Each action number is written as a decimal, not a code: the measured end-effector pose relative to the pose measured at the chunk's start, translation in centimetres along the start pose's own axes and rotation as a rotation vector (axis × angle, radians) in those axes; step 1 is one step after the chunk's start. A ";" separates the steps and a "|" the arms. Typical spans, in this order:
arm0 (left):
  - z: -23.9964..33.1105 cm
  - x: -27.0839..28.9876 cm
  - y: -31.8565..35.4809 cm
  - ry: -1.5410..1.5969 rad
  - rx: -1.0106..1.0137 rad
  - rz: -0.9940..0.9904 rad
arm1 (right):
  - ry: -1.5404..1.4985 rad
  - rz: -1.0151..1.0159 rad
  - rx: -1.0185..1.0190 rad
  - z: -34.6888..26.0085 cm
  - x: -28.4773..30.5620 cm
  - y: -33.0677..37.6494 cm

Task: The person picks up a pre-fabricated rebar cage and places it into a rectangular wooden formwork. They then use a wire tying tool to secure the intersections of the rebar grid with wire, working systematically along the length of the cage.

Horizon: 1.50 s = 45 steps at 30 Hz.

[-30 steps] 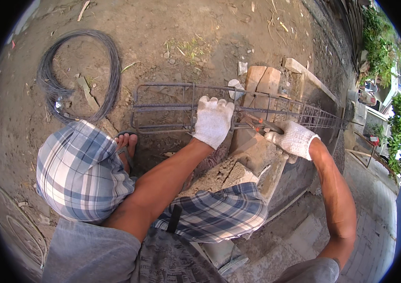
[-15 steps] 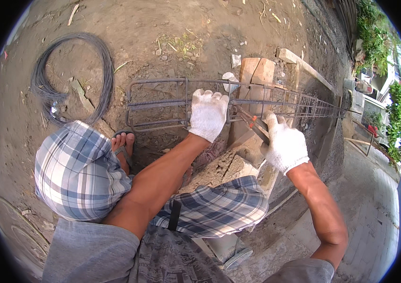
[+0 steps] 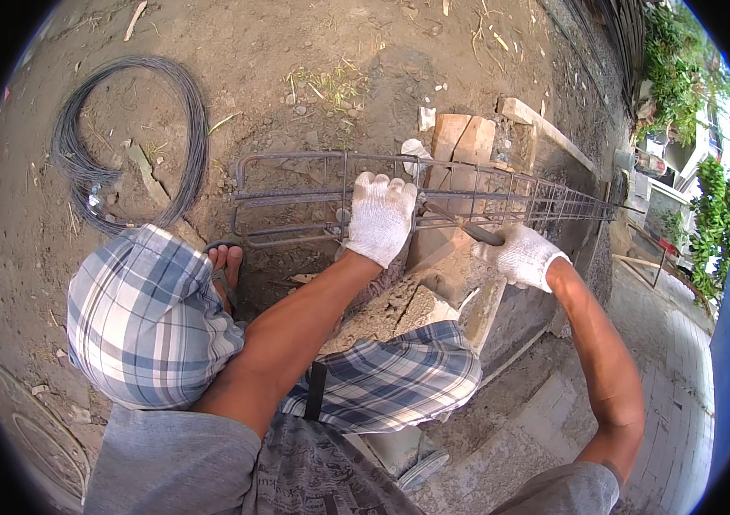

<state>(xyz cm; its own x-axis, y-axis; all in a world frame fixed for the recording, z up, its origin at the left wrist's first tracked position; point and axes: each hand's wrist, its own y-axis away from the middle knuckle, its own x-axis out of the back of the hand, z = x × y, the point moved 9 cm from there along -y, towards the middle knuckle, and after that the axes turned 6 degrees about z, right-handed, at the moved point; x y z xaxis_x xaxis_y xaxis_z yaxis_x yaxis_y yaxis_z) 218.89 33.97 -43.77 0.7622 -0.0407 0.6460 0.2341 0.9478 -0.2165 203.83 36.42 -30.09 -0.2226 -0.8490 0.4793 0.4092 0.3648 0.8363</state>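
Left hand (image 3: 380, 217), white cotton glove, grip clenched over top bars of rebar cage (image 3: 296, 199). Cage lying on its side on the dirt ground (image 3: 313, 51), far end running right past a stack of bricks (image 3: 461, 142). Right hand (image 3: 520, 255), gloved, grip closed on handle of a metal hook tool (image 3: 468, 228), tip against the cage bars near the left hand. Coil of tie wire (image 3: 129, 137) on dirt, well left of cage. Sandalled foot (image 3: 226, 257) just below cage's near end. No containers in view.
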 end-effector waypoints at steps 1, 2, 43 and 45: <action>-0.1 -0.1 0.2 -0.008 0.000 0.003 | 0.128 0.082 0.077 -0.9 0.9 -0.3; 0.3 0.1 -0.4 0.000 -0.015 0.017 | 0.257 0.179 0.136 -1.7 2.1 0.1; 0.5 -0.5 -0.4 -0.076 0.029 -0.082 | 0.916 0.626 0.583 -4.6 -0.1 3.8; 0.6 -0.3 -0.4 -0.075 0.029 -0.083 | 0.969 0.750 0.615 -3.9 0.1 3.6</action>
<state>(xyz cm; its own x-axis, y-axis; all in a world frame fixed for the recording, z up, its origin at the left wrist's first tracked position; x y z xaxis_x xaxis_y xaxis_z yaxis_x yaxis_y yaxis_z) 218.22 33.81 -43.44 0.6935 -0.0971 0.7138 0.2764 0.9509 -0.1392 208.75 36.14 -28.06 0.6824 -0.2064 0.7012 -0.3555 0.7445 0.5651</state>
